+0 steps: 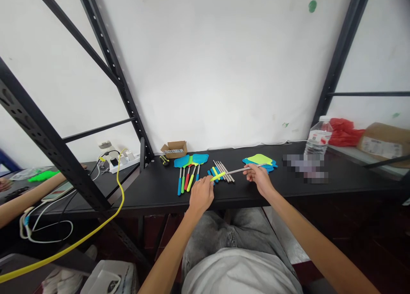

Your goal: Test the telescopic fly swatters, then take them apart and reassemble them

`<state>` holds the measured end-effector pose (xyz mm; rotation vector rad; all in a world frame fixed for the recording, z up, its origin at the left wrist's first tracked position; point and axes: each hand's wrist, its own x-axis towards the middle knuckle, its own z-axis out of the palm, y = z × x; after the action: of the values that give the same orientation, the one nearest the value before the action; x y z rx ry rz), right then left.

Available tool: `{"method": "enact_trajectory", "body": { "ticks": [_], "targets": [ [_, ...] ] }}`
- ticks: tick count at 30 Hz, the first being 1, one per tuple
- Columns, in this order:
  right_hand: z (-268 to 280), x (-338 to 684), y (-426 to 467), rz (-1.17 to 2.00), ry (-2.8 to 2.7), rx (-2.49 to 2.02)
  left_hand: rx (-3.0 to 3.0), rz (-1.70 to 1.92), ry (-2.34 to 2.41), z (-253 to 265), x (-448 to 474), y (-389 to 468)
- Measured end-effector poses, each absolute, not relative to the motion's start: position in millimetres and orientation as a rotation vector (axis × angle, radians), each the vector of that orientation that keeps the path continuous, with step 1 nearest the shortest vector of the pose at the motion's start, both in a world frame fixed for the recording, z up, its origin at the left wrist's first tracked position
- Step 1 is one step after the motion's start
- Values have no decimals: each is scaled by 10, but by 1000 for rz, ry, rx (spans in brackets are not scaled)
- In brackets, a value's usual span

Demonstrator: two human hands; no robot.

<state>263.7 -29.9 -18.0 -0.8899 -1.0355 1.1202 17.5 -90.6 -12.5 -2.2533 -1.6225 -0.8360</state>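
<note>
My left hand is closed around the near end of a yellow handle above the black table. In my right hand is a thin metal rod, pinched between the fingers, its left end meeting the tip of the yellow handle. I cannot tell how deep it sits inside. Loose metal rods lie behind the handle, beside several blue handles. Past my right hand rests a small pile of fly swatter heads, green and blue. Left of my left hand lies a row of fly swatters with coloured handles.
At the back stand an open cardboard box and a yellow-black tape measure. A water bottle is at the right. A yellow cable hangs across the left, where another person's arm reaches in. Metal shelf posts flank the table.
</note>
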Motion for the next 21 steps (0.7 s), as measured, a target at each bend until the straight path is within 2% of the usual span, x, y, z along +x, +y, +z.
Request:
{"method": "enact_trajectory", "body": {
  "ticks": [21],
  "targets": [
    [-187,2640,-302,1147,-1011,-881,-2312,-746,-1600,-99,174,-921]
  ]
}}
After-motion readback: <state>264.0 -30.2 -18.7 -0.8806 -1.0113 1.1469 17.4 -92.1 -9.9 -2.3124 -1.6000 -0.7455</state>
